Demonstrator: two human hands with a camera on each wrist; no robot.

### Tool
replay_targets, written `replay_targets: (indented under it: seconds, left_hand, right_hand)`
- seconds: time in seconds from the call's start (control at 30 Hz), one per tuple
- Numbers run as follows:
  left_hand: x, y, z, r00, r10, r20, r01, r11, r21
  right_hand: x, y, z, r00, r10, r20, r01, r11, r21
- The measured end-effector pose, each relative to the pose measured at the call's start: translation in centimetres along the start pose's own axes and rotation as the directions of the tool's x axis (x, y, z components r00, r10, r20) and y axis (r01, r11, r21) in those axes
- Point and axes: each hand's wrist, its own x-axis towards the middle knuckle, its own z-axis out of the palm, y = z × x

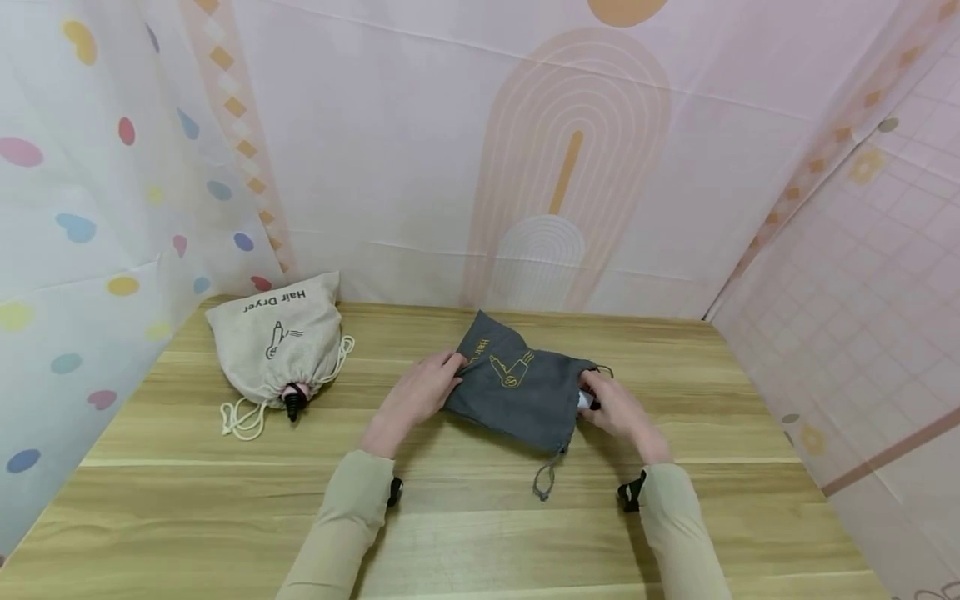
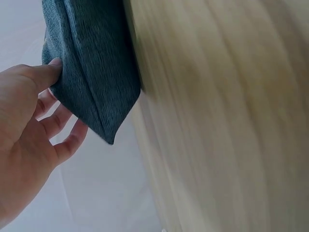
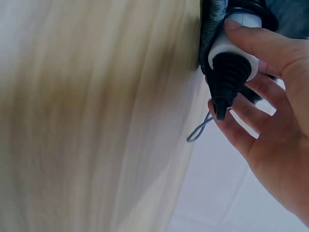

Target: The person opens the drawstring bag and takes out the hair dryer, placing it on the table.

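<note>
A dark grey drawstring bag [image 1: 525, 392] with a yellow hair dryer print lies on the table, its mouth toward the right. My left hand [image 1: 422, 390] pinches the bag's closed end on the left, thumb on top of the cloth, partly covering the lettering. At the mouth, my right hand [image 1: 617, 410] grips the white handle end of a hair dryer [image 3: 219, 47], thumb on one side and fingers round the other. A ribbed black cord sleeve [image 3: 227, 77] sticks out of that end. The bag hides the rest of the dryer.
A beige drawstring bag [image 1: 277, 342] marked "Hair Dryer" lies at the back left, a black ribbed cord end [image 1: 294, 402] poking from its gathered mouth. The wooden table [image 1: 480, 533] meets patterned cloth walls at the back and sides. A grey drawstring loop [image 1: 545, 479] trails toward the front.
</note>
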Motion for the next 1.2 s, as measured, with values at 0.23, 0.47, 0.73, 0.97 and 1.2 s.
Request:
replay_targets:
  seconds: [0.23, 0.47, 0.73, 0.97, 1.2]
  left_hand:
    - [-0.4, -0.4, 0.1, 1.000, -0.006, 0.003, 0.006, 1.000, -0.010]
    - [-0.9, -0.4, 0.0, 1.000, 0.019, 0.011, -0.019, 1.000, -0.015]
    - [-2.3, -0.4, -1.2, 0.984, -0.039, 0.172, 0.051, 0.997, -0.063]
    - [-2.5, -0.5, -1.1, 0.987, -0.018, 0.159, 0.020, 1.000, -0.013]
    - [-2.5, -0.8, -1.1, 0.989, -0.002, 0.151, 0.001, 1.000, 0.004]
  right_hand:
    - [-0.3, 0.8, -0.2, 0.999, 0.002, 0.035, -0.004, 0.999, 0.048]
    - [-0.2, 0.2, -0.3, 0.994, 0.097, 0.059, -0.098, 0.995, 0.010]
    - [-0.1, -0.8, -0.2, 0.982, 0.182, 0.058, -0.180, 0.983, -0.044]
    - [-0.2, -0.8, 0.1, 0.987, 0.154, 0.038, -0.151, 0.986, -0.074]
    - [-0.2, -0.6, 0.1, 0.995, 0.100, 0.014, -0.100, 0.994, -0.048]
